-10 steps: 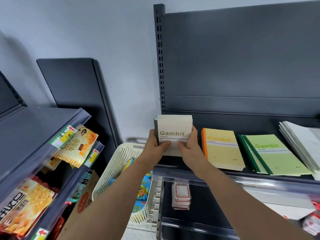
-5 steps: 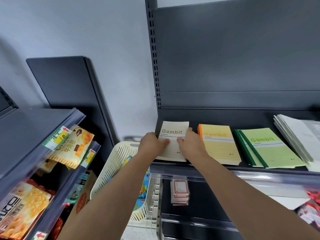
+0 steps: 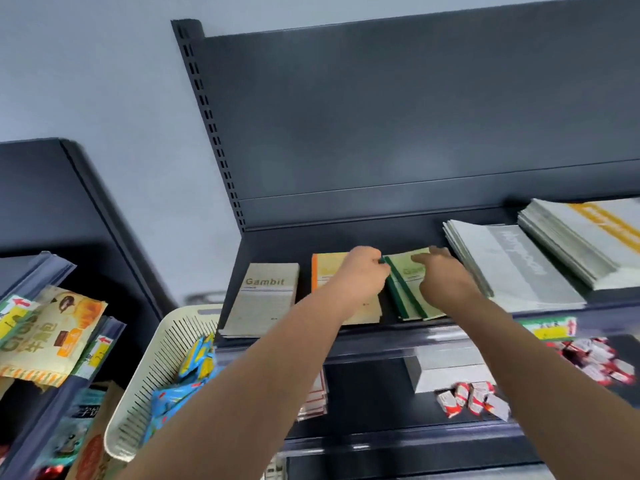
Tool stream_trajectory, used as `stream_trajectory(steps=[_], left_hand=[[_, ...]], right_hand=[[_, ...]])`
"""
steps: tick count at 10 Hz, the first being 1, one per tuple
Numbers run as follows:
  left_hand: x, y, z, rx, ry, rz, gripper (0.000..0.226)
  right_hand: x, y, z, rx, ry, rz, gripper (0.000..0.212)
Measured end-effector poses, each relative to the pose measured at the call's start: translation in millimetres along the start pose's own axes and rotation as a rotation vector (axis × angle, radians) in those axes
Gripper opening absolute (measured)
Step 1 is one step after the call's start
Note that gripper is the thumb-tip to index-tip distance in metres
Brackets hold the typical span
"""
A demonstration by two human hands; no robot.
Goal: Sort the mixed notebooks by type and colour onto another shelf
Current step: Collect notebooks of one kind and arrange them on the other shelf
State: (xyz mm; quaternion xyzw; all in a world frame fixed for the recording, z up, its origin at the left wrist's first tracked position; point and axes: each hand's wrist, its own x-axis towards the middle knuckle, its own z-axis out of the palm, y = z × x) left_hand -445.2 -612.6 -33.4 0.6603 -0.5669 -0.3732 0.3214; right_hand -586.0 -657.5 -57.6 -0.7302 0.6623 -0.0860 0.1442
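Both hands have left the beige notebook [image 3: 263, 299]; now the left hand [image 3: 363, 273] pinches the green notebook [image 3: 410, 296] at its spine, while the right hand [image 3: 446, 282] lies flat-fingered on its cover.

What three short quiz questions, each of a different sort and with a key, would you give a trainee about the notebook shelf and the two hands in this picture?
1. True or false: the beige stack lies free of the left hand and the right hand.
2. Which pile does the right hand reach over? A. beige stack B. orange-spined pile C. green notebooks
3. How many piles lie between the beige stack and the green notebooks?
Key: 1 true; 2 C; 3 one, the orange-spined pile.
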Motion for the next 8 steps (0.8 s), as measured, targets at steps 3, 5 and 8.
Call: stream_trajectory(steps=[3,5,8], left_hand=[[20.3,9.3,69.5,-0.034,-0.048,-0.277,0.033],[16.3,12.1,76.1,-0.111,-0.003,-0.364,0.035],[10.0,23.1,74.0,-0.132,0.095,-0.35,0.044]], right_hand=[[5.0,34.8,0.8,-0.258,-0.215,-0.033,0.055],[2.4,27.8,11.1,-0.176,-0.207,-0.037,0.06],[4.8,39.2,0.0,-0.095,-0.203,-0.204,0.047]])
